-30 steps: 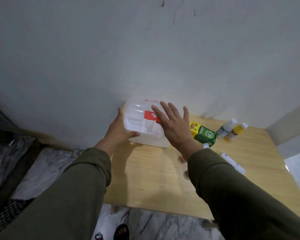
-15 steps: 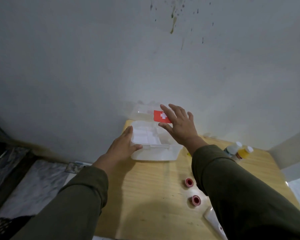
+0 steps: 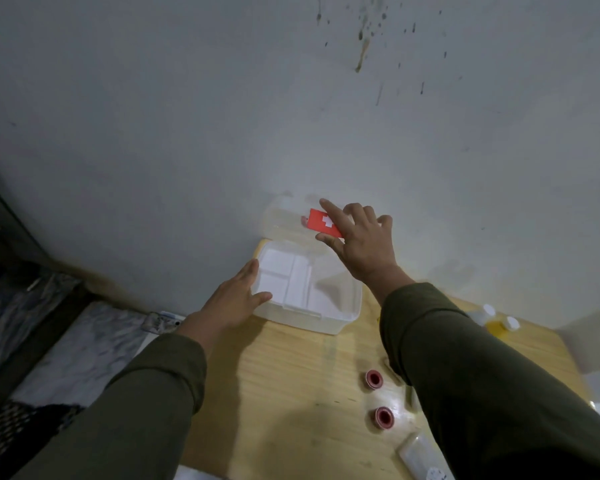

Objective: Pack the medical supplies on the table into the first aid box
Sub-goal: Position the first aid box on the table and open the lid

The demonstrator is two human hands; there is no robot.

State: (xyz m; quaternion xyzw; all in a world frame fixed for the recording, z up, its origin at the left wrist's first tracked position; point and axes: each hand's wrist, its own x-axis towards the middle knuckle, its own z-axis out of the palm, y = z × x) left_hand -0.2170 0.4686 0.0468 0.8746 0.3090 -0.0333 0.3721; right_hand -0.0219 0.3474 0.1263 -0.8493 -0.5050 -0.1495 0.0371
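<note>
The translucent first aid box [image 3: 326, 323] stands open at the table's far left corner, against the wall. Its lid [image 3: 284, 216], with a red label bearing a white cross [image 3: 321, 221], is raised upright near the wall. My right hand [image 3: 364, 247] is on the lid, index finger above the label and thumb below it. My left hand [image 3: 232, 303] grips the box's left side, thumb over the front corner. A white divided tray [image 3: 284, 282] lies inside. Two red-cored tape rolls [image 3: 373, 378] [image 3: 384, 416] and a white tube [image 3: 420, 455] lie nearer me.
A white bottle [image 3: 482, 315] and a yellow bottle [image 3: 499, 327] stand at the right of the wooden table [image 3: 291, 393], partly hidden by my right sleeve. The grey wall rises right behind the box. Marble floor lies to the left, below the table edge.
The lid went from nearly shut to fully raised against the wall, lifted by my right hand. My left hand stayed on the box's left side. The view tilted upward.
</note>
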